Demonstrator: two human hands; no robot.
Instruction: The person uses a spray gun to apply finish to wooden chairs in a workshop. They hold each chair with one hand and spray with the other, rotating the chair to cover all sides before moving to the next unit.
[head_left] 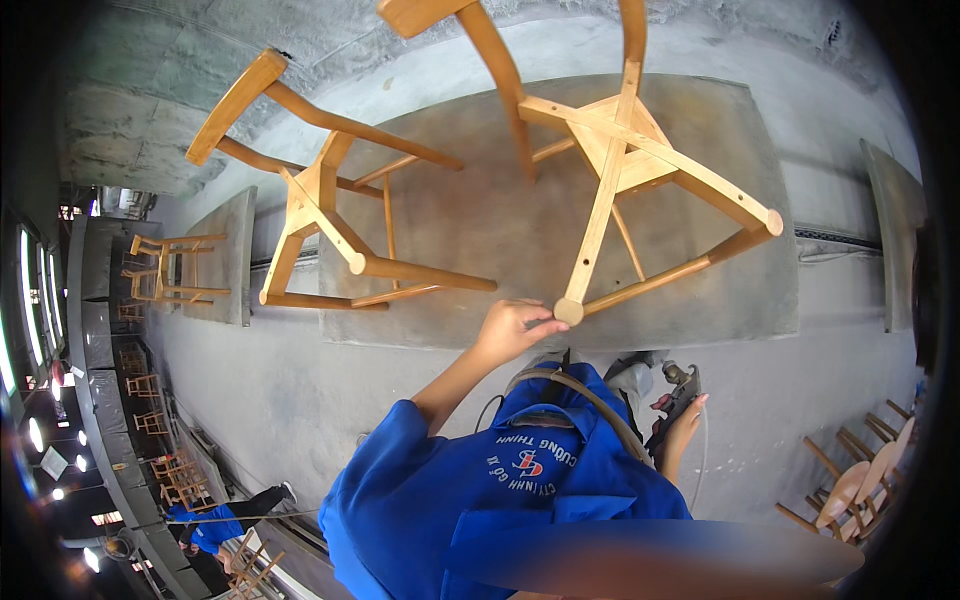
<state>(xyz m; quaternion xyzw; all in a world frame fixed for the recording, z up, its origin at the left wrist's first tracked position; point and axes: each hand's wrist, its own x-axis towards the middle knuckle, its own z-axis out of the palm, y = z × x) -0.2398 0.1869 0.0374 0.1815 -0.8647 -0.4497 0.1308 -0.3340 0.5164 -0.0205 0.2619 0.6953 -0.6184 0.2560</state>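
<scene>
Workshop bkgd: grey floor [300, 390] all round, stacked chairs [850, 490] well off to the R hand's right, and a co-worker [225, 525] in blue far left of the L hand. A dull brown-grey board [460, 225] lay just past the L hand [520, 328], carrying a seatless wooden chair frame [625, 165] ahead-right of that hand & a second frame [318, 190] ahead-left.

L hand: fingers curled, thumb touching the frame's round leg top [569, 312]; couldn't tell if gripped or just steadied. R hand [685, 425] was wrapped round a spray gun [680, 395], hose [703, 465] trailing below it, held back from the board, prob. to keep the nozzle clear of the wood. Frames stood apart, prob. for access all round.

Writing: blue shirt [420, 510] between the hands had white lettering & a red-white logo; no labels made out on the frames or gun.
</scene>
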